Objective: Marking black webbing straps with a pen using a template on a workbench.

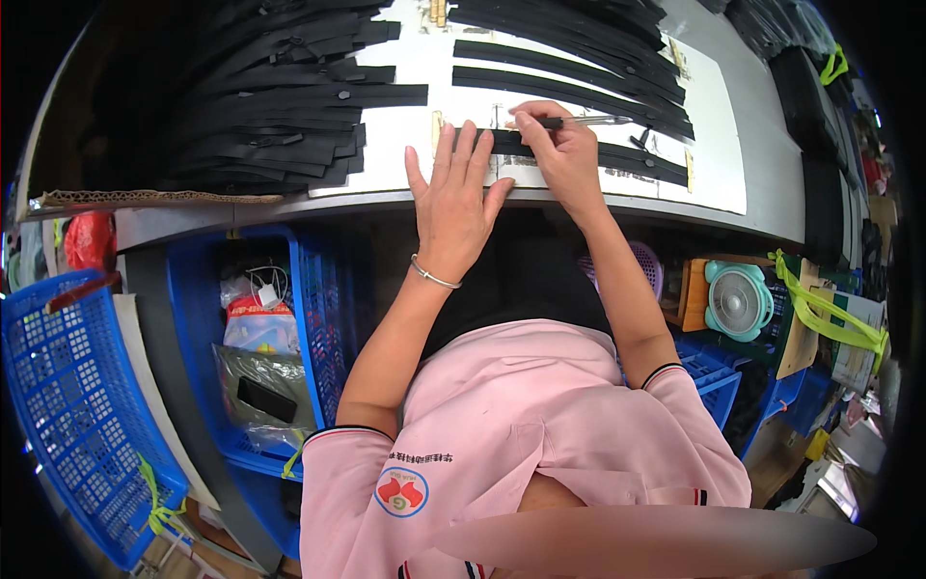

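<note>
A black zipper lies across a white board near the table's front edge. My left hand rests flat at its left part, fingers spread and fingertips on the strip. In my right hand is a pen, pinched between thumb and fingers and tilted with its silver end to the right. The pen's tip is hidden by the fingers, just above the zipper. A small dark slider shows on the zipper's right part. Farther back on the board lie more black zippers, side by side.
A heap of black zippers covers the table at the left, by a cardboard edge. Below the table stand a blue crate with bags and a phone, another blue basket, and a turquoise fan at the right.
</note>
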Tool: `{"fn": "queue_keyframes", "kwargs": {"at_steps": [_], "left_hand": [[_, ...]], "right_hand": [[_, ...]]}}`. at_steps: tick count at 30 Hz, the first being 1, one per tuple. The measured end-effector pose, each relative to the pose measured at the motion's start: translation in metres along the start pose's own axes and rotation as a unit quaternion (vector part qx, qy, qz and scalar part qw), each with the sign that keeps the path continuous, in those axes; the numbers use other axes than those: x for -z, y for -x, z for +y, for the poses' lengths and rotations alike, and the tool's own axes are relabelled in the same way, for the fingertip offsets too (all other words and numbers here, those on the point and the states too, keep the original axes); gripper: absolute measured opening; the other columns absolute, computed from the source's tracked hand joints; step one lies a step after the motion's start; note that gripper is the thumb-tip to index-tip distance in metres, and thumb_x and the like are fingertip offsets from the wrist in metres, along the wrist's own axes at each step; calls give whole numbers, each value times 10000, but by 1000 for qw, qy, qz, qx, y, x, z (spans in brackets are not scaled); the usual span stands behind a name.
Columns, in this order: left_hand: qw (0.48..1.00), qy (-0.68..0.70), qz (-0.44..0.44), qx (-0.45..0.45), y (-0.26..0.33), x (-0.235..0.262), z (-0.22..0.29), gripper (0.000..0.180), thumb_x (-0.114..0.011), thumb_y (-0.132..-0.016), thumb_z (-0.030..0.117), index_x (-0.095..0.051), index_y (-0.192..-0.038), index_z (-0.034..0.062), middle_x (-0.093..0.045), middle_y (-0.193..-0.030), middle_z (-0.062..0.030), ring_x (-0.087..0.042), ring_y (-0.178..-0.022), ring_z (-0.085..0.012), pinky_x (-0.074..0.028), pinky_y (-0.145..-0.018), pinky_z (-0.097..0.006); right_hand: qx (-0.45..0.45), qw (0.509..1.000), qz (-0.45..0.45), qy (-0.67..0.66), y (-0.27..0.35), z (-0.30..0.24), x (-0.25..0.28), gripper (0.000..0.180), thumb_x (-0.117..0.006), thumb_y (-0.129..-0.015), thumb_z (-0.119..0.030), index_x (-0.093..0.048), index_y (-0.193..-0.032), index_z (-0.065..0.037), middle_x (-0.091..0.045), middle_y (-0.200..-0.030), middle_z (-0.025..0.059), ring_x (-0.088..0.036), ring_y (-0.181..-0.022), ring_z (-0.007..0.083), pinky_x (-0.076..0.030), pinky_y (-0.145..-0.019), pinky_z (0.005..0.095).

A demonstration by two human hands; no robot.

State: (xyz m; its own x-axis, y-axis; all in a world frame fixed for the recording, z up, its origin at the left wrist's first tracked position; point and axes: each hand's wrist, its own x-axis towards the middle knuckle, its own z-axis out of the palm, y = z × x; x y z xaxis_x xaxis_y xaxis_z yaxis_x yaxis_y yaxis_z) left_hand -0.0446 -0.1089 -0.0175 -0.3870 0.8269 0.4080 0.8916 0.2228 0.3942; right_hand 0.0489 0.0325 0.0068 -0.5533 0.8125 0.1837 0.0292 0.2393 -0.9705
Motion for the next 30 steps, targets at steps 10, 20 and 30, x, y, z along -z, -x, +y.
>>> {"fn": "queue_keyframes", "kwargs": {"at_steps": [10,20,30], "left_hand": [[1000,5,7,7,2,-1,-3,650,-711,-924,359,-513,-1463,56,-504,-1521,-121,-395,-1464,-306,-148,-1197,-620],[1000,-4,6,4,2,-2,-2,645,-707,-926,372,-518,-1457,58,-508,-1515,-116,-399,-1457,-304,-155,-1189,-627],[1000,-6,3,5,2,-2,-2,646,-714,-917,369,-523,-1450,58,-512,-1510,-114,-397,-1460,-296,-160,-1186,-638]], "right_hand": [[66,989,-36,126,0,10,-8,234,-687,-958,-121,-719,-863,91,-751,-920,74,-668,-628,142,-487,-564,277],[112,974,-34,193,-1,14,-8,206,-697,-947,-119,-720,-872,72,-756,-930,66,-650,-590,149,-470,-540,284],[60,986,-98,121,4,6,-1,210,-658,-976,-108,-742,-885,63,-731,-821,27,-601,-639,67,-459,-576,227]]}}
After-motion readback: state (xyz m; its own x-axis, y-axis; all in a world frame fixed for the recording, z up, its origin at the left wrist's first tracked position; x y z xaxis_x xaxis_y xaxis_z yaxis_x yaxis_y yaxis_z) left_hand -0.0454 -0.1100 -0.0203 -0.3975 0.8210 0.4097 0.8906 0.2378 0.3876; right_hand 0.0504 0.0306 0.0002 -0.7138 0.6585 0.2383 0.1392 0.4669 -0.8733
